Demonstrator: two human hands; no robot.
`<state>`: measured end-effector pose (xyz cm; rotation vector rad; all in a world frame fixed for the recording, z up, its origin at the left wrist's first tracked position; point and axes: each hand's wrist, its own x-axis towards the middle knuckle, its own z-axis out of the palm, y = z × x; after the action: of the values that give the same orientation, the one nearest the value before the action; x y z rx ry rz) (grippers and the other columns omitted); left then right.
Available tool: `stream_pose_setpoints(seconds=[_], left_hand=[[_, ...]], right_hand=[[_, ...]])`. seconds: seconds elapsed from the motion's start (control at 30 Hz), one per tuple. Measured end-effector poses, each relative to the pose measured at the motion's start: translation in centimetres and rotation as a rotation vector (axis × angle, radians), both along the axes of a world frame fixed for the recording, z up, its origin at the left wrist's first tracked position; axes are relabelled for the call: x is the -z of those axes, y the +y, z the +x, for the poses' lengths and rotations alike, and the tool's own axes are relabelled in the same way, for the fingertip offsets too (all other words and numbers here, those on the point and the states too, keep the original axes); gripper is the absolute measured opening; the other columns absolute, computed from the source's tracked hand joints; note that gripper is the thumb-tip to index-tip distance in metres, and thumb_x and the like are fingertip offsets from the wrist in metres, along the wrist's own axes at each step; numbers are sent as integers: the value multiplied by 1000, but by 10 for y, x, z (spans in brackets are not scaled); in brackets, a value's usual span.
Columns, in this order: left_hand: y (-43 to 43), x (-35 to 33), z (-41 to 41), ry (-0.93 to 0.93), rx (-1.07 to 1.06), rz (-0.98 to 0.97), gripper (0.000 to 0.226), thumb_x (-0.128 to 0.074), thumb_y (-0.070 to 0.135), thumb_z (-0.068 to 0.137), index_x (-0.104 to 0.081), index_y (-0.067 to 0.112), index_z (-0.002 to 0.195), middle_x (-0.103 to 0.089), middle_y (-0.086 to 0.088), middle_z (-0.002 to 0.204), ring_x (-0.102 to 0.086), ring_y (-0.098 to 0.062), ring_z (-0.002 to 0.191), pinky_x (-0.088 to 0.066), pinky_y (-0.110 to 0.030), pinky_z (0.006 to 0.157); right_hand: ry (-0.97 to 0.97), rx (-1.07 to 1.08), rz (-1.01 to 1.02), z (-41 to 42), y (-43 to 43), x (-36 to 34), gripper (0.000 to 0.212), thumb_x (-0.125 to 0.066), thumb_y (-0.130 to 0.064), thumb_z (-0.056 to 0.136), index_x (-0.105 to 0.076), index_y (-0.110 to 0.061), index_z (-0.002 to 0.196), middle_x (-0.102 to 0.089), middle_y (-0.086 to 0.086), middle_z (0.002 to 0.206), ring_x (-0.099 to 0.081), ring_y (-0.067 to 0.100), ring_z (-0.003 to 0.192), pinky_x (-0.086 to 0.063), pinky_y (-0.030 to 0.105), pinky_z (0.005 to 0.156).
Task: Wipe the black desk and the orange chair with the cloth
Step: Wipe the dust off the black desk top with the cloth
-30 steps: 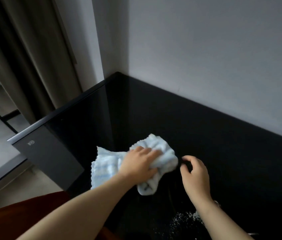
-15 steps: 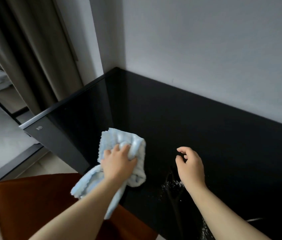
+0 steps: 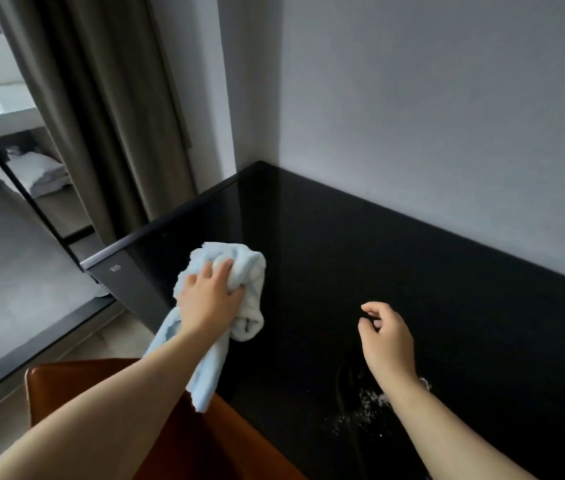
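The left hand (image 3: 208, 299) grips the bunched blue cloth (image 3: 248, 271), fingers (image 3: 220, 268) curled into it, pressing it on the black table (image 3: 343, 244). The right hand (image 3: 386, 337) hovers loosely curled, holding nothing. Recommended: spread the cloth flat under the fingers, then sweep in overlapping strokes towards the white specks (image 3: 364, 410) below the right fingers. The orange chair (image 3: 205, 445), beneath the left forearm, follows.

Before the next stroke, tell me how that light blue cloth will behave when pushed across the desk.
Likely floppy: the cloth bunches under the left hand and its tail droops past the desk edge. Probably light: one hand holds it all.
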<state>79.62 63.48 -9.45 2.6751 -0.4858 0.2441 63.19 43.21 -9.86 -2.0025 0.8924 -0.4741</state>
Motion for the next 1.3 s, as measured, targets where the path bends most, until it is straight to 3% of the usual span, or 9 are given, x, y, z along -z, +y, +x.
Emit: stream_pose_setpoints(seconds=[0.27,0.4,0.53,0.73,0.8,0.9,1.0,1.13,1.3], left_hand=[[34,49,116,401,-574,60,62,-54,53,69,-37,38,126,-26,-13,147,-25,-39,132,-24,-55,106],[-14,43,145,352,-295,104,62,-59,53,68,-40,36,124,-39,-9,137,-36,-33,127,-30,-47,105],[-89,43,83,208,286,100,47,-58,40,69,-50,31,115,-55,4,115,-50,-22,112,-38,-36,92],[-96,7,63,529,786,-231,40,-53,36,65,-62,31,102,-66,12,97,-62,-4,91,-49,-27,78],[-65,-1,96,303,610,-303,48,-51,39,64,-64,24,107,-67,2,103,-63,-16,97,-49,-32,81],[5,13,144,-28,-6,-29,54,-58,40,70,-57,23,121,-55,-11,127,-52,-35,112,-43,-44,89],[62,34,165,330,-389,101,60,-55,50,80,-41,32,135,-29,-15,145,-32,-42,127,-32,-58,100],[13,45,143,372,-330,180,57,-55,50,74,-38,34,127,-38,-11,136,-37,-41,123,-31,-58,97],[-79,38,51,264,57,205,43,-50,46,71,-38,38,112,-46,3,124,-44,-31,115,-34,-48,91]], right_hand=[[53,-1,-5,93,-4,19,22,-52,-16,92,-59,-25,110,-52,-11,113,-48,9,109,-42,26,83],[68,41,11,107,-14,27,22,-53,-16,92,-58,-27,110,-51,-14,111,-47,6,108,-40,24,82],[61,105,14,106,-24,26,22,-53,-12,92,-60,-22,110,-56,-8,113,-52,11,107,-39,25,81],[47,58,-47,109,-36,14,18,-54,-12,90,-61,-22,104,-59,-4,107,-56,15,100,-39,21,74],[52,46,-34,113,-38,9,20,-54,-16,92,-60,-24,109,-58,-6,111,-54,12,105,-39,23,80],[44,46,13,111,-39,10,19,-52,-17,93,-58,-27,109,-56,-8,115,-53,11,108,-40,23,79],[80,50,-1,97,-42,18,21,-52,-15,92,-58,-25,109,-56,-6,117,-52,12,109,-39,24,80],[150,73,-2,79,-41,30,23,-51,-13,92,-59,-21,113,-56,-1,120,-50,11,103,-41,26,83],[119,65,-22,70,-39,25,23,-53,-14,92,-59,-22,113,-57,-2,119,-50,10,102,-40,25,79]])
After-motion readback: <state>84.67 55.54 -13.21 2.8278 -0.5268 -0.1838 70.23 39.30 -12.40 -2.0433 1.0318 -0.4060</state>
